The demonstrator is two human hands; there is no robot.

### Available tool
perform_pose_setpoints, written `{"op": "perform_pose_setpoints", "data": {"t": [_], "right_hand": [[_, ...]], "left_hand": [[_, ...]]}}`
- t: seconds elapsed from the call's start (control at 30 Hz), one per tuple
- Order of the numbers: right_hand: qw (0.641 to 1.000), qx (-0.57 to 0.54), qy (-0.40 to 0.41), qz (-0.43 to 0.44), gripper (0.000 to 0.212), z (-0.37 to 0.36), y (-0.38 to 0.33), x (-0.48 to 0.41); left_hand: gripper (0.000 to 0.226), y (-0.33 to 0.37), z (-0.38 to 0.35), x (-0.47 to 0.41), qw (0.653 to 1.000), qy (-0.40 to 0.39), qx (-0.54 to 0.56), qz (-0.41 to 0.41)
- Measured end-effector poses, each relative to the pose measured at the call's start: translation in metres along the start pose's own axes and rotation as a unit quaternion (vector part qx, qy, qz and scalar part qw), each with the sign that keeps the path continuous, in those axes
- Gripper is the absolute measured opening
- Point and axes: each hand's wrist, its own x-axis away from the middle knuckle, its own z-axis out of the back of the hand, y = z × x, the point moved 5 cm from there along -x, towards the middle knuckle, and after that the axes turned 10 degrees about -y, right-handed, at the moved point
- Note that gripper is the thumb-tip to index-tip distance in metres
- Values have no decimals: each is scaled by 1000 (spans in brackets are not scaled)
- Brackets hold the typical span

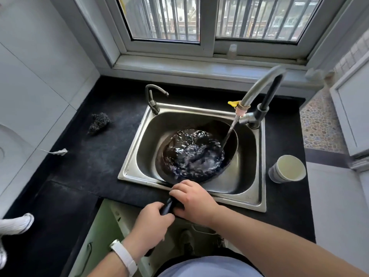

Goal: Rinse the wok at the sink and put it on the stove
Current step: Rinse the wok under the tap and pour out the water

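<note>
A black wok (231, 146) lies in the steel sink (247, 188), holding churning water. A stream falls into it from the tall grey faucet (257, 88) at the sink's back right. The wok's dark handle (168, 205) sticks out over the sink's front rim. My left hand (149, 224), with a white wristband, grips the handle's near end. My right hand (191, 198) is closed over the handle close to the wok's rim. No stove is in view.
A small second tap (153, 96) stands at the sink's back left. A dark scouring pad (98, 122) lies on the black counter (79, 166) to the left. A white cup (287, 168) sits right of the sink. A barred window (199, 19) is behind.
</note>
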Motion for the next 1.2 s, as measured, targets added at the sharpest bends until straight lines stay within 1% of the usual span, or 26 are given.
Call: {"op": "perform_pose_setpoints", "data": {"t": [0.1, 0.2, 0.33, 0.4, 0.53, 0.73, 0.83, 1.0, 1.13, 1.2], "right_hand": [[1000, 7, -24, 3, 35, -4, 1, -3], [999, 5, -32, -5, 37, -7, 3, -3], [1000, 0, -21, -14, 37, -6, 4, -5], [1000, -4, -11, -16, 37, -4, 5, -7], [1000, 4, -2, -12, 37, 3, 5, -10], [999, 48, -16, 2, 33, 11, 5, -1], [999, 30, 14, -13, 32, 15, 5, 13], [995, 11, 72, -64, 35, 18, 10, 24], [994, 21, 84, -61, 35, 22, 7, 18], [993, 26, 95, -61, 34, 24, 8, 15]], "left_hand": [[18, 0, -2, -2, 1000, -13, 17, 11], [17, -2, -1, -3, 999, -20, 18, 17], [12, 2, 3, -5, 1000, -23, 9, 3], [15, 5, 7, -6, 1000, -26, 11, -4], [22, 11, 11, -8, 997, -48, 51, -14], [24, 19, -1, -7, 988, -89, 122, -15], [21, 22, -8, -9, 983, -108, 149, -8], [17, 28, -12, -11, 974, -135, 180, 5], [20, 35, -9, -12, 975, -141, 171, -1], [21, 38, -6, -12, 971, -151, 187, 5]]}}
